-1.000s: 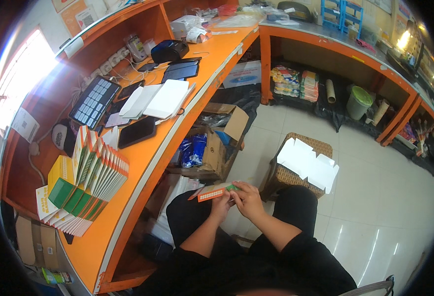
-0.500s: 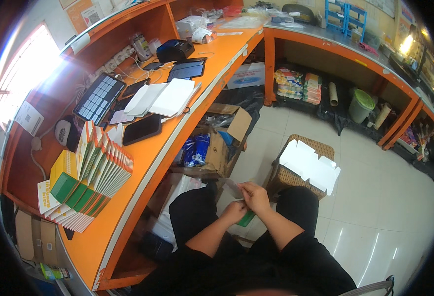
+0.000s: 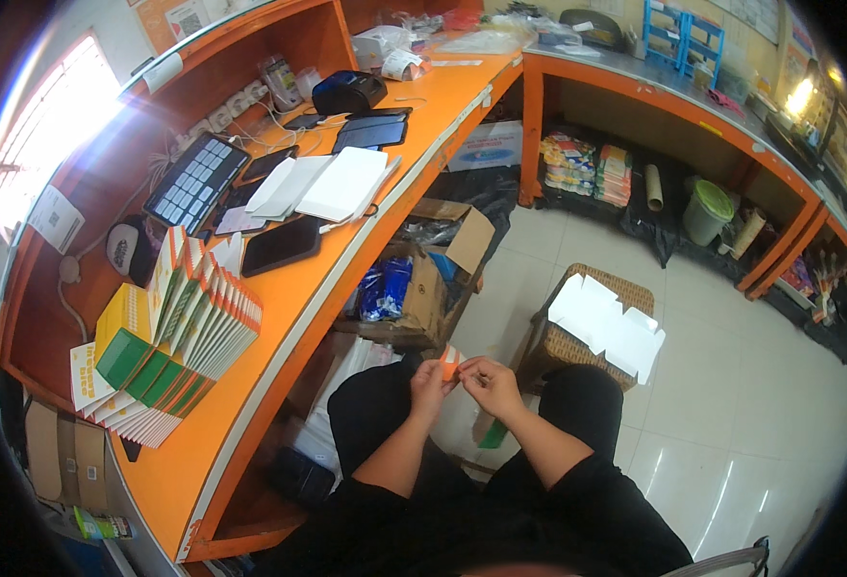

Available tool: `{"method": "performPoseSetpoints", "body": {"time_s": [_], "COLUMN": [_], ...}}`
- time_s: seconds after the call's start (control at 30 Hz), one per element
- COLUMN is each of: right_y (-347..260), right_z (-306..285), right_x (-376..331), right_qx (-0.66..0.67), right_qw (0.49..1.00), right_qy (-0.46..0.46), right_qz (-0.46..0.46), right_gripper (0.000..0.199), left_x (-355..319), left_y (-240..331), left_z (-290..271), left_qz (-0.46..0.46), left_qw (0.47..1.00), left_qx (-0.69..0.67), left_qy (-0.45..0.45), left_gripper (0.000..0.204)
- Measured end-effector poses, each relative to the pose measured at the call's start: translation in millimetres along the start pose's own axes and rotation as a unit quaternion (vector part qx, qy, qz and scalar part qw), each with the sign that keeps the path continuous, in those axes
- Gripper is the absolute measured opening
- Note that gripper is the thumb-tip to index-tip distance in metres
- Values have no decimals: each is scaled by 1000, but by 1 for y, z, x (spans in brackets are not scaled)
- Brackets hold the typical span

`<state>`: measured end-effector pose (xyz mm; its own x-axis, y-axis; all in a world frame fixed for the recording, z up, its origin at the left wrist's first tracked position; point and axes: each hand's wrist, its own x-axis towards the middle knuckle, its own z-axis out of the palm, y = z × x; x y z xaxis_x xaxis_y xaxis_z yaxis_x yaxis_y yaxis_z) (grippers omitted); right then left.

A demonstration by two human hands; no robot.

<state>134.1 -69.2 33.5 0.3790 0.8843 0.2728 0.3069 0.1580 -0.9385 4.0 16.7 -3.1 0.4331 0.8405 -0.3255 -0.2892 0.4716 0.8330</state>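
Note:
Above my lap, my left hand (image 3: 427, 385) is closed around a small orange-and-white card piece (image 3: 450, 363), which sticks up from its fingers. My right hand (image 3: 490, 384) meets it from the right, thumb and fingertips pinched at the card's edge. Between my knees, a green piece (image 3: 493, 435) shows beside my right forearm, which partly hides it; its kind is unclear. Ahead to the right, a white unfolded carton (image 3: 604, 322) lies flat on a wicker stool (image 3: 635, 285). On the counter to my left stands a row of printed folded cartons (image 3: 192, 317) in yellow, green and orange.
The orange counter (image 3: 279, 313) runs along my left, holding a tablet (image 3: 197, 183), a black phone (image 3: 282, 246) and an open notebook (image 3: 341, 188). Beneath it sit cardboard boxes (image 3: 423, 293) with blue packets. Across the floor, a lidded bucket (image 3: 707, 213) stands under another table.
My hands have moved slightly forward and apart. The orange-and-white piece now shows in my left hand, where a pale thin strip showed at my right fingers before. The green piece sits slightly lower.

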Motion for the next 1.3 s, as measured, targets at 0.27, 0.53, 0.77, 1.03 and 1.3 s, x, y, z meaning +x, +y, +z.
{"method": "performPoseSetpoints", "body": {"time_s": [0.27, 0.53, 0.77, 1.03, 1.3], "right_y": [-2, -7, -12, 12, 49], "right_z": [4, 13, 11, 6, -2], "right_x": [-2, -8, -5, 1, 3], "right_qx": [13, 14, 36, 70, 12], "right_qw": [992, 988, 991, 991, 951], "right_qy": [118, 152, 117, 10, -102], "right_qz": [54, 26, 56, 117, 291], "right_gripper": [8, 5, 8, 16, 34], "left_x": [-5, -11, -15, -12, -10], "left_y": [-21, -20, -11, -17, -21], "left_z": [6, 9, 14, 9, 1], "left_qz": [51, 27, -8, -6, -165], "left_qw": [993, 997, 998, 997, 976], "left_qx": [54, 26, 54, 62, 83], "left_qy": [-87, -66, -42, -36, -115], "left_gripper": [11, 10, 9, 19, 37]}}
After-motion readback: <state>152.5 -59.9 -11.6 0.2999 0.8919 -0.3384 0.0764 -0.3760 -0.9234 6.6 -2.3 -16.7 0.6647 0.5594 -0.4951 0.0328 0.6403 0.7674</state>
